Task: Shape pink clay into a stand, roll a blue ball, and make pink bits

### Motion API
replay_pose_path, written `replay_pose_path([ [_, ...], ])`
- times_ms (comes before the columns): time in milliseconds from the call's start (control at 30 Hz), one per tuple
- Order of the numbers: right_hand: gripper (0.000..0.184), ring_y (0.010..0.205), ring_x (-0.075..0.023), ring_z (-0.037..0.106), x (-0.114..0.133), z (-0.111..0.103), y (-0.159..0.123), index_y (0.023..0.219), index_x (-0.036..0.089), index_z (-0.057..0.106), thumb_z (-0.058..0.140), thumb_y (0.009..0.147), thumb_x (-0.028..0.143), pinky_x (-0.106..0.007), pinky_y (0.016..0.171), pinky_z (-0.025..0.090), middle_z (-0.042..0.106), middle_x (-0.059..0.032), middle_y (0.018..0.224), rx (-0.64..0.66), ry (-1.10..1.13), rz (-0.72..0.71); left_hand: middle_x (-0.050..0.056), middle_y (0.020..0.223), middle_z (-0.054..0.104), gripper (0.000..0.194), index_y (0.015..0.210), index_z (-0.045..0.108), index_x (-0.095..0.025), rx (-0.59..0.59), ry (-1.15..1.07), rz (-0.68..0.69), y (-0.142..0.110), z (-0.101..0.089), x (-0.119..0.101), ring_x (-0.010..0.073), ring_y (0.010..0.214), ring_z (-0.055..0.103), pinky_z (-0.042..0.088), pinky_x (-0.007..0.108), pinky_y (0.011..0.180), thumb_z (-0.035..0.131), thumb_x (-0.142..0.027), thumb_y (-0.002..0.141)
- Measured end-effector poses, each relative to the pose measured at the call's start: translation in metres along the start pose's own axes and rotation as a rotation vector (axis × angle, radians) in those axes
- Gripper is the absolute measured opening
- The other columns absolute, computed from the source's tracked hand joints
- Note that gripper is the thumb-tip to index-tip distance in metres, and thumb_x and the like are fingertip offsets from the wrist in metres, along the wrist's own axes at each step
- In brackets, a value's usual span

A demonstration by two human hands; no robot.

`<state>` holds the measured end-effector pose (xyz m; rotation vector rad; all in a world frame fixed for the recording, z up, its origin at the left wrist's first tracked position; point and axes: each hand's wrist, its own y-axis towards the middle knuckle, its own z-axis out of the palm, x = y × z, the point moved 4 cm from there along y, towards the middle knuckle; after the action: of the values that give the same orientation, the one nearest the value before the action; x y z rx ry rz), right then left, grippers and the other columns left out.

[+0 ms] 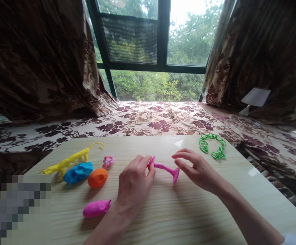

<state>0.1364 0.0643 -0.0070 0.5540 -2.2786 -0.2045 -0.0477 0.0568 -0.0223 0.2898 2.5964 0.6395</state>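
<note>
A pink clay piece (pixel 164 167) has a thin stem with a flared, disc-like end at the right and a pointed, widened end at the left. My left hand (pixel 135 177) pinches its left end between thumb and fingertips, covering part of it. Beside the flared end is my right hand (pixel 195 166), its fingers apart and holding nothing; whether a fingertip brushes the clay I cannot tell. A magenta clay lump (pixel 96 208) with a crimped end lies left of my left wrist. Further back is a small cluster of pink and white clay balls (pixel 108 161).
On the wooden table (pixel 201 217), a yellow four-legged clay animal (pixel 72 159), a blue clay piece (pixel 78 173) and a dimpled orange clay ball (pixel 97 178) sit at the left. A green clay chain (pixel 213 144) lies back right. Behind are a floral-covered ledge (pixel 148 117) and a white lamp (pixel 255 97).
</note>
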Motion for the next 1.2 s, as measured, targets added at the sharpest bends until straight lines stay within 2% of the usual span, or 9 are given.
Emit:
replay_pose_path([
  [100, 0.034, 0.104, -0.0150, 0.049, -0.001, -0.004, -0.004, 0.107, 0.025, 0.056, 0.049, 0.077, 0.011, -0.025, 0.086, 0.040, 0.053, -0.0010, 0.114, 0.117, 0.105, -0.006, 0.003, 0.092, 0.059, 0.027, 0.106, 0.057, -0.025, -0.020, 0.028, 0.064, 0.001, -0.003, -0.003, 0.0181, 0.083, 0.055, 0.044, 0.029, 0.070, 0.046, -0.025, 0.081],
  [200, 0.049, 0.107, -0.0143, 0.048, -0.004, -0.002, -0.007, 0.108, 0.026, 0.055, 0.046, 0.068, 0.001, -0.025, 0.088, 0.038, 0.051, 0.0011, 0.118, 0.200, 0.166, -0.008, 0.006, 0.113, 0.054, 0.034, 0.115, 0.053, -0.023, -0.050, 0.023, 0.209, 0.001, -0.005, -0.013, 0.0219, 0.106, 0.047, 0.038, 0.037, 0.091, 0.047, -0.021, 0.081],
  [333, 0.033, 0.094, -0.0148, 0.053, -0.010, 0.005, -0.007, 0.101, 0.024, 0.059, 0.051, 0.073, 0.009, -0.027, 0.084, 0.040, 0.059, 0.0000, 0.104, 0.215, 0.196, 0.020, 0.002, 0.111, 0.058, 0.032, 0.111, 0.055, -0.025, 0.059, -0.002, 0.364, -0.002, 0.002, -0.024, 0.0228, 0.117, 0.040, 0.020, 0.046, 0.105, 0.045, -0.016, 0.082],
  [433, 0.016, 0.082, -0.0151, 0.055, -0.013, 0.009, -0.006, 0.092, 0.021, 0.064, 0.053, 0.080, 0.024, -0.028, 0.077, 0.042, 0.064, -0.0009, 0.091, 0.248, 0.233, 0.072, 0.001, 0.098, 0.063, 0.027, 0.102, 0.059, -0.025, 0.129, -0.043, 0.381, -0.004, 0.007, -0.025, 0.0237, 0.114, 0.043, 0.015, 0.051, 0.106, 0.048, -0.014, 0.080],
  [633, 0.026, 0.082, -0.0166, 0.058, -0.007, 0.008, -0.005, 0.096, 0.016, 0.064, 0.054, 0.082, 0.036, -0.030, 0.077, 0.043, 0.066, -0.0036, 0.085, 0.400, 0.640, 0.144, -0.001, 0.080, 0.065, 0.019, 0.093, 0.061, -0.025, 0.111, -0.113, 0.377, -0.004, -0.001, -0.027, 0.0196, 0.097, 0.052, 0.015, 0.051, 0.104, 0.050, -0.017, 0.080],
  [767, 0.029, 0.086, -0.0167, 0.056, -0.007, 0.003, -0.004, 0.101, 0.016, 0.064, 0.058, 0.079, 0.034, -0.031, 0.082, 0.041, 0.065, -0.0040, 0.089, 0.319, 0.782, 0.194, -0.002, 0.077, 0.063, 0.016, 0.092, 0.062, -0.025, 0.118, -0.169, 0.373, -0.004, -0.009, -0.032, 0.0163, 0.087, 0.054, 0.017, 0.047, 0.104, 0.050, -0.023, 0.081],
  [900, 0.027, 0.083, -0.0150, 0.055, -0.008, 0.005, -0.005, 0.101, 0.015, 0.065, 0.059, 0.079, 0.031, -0.030, 0.079, 0.041, 0.065, -0.0043, 0.087, 0.315, 0.847, 0.222, -0.002, 0.073, 0.063, 0.016, 0.089, 0.063, -0.025, 0.117, -0.183, 0.366, -0.005, -0.014, -0.037, 0.0148, 0.081, 0.054, 0.018, 0.046, 0.103, 0.049, -0.025, 0.082],
  [1100, 0.029, 0.078, -0.0135, 0.055, -0.012, 0.012, -0.005, 0.100, 0.015, 0.065, 0.063, 0.077, 0.032, -0.029, 0.076, 0.041, 0.065, -0.0050, 0.086, 0.276, 0.968, 0.290, -0.002, 0.072, 0.063, 0.017, 0.084, 0.064, -0.024, 0.128, -0.187, 0.366, -0.006, -0.013, -0.039, 0.0140, 0.080, 0.054, 0.017, 0.045, 0.104, 0.047, -0.023, 0.084],
  [1200, 0.028, 0.076, -0.0126, 0.055, -0.014, 0.013, -0.005, 0.100, 0.015, 0.065, 0.064, 0.077, 0.029, -0.028, 0.075, 0.042, 0.065, -0.0050, 0.085, 0.250, 1.072, 0.325, -0.001, 0.076, 0.064, 0.015, 0.092, 0.062, -0.024, 0.120, -0.220, 0.315, -0.006, -0.011, -0.036, 0.0156, 0.082, 0.055, 0.019, 0.047, 0.103, 0.051, -0.028, 0.082],
])
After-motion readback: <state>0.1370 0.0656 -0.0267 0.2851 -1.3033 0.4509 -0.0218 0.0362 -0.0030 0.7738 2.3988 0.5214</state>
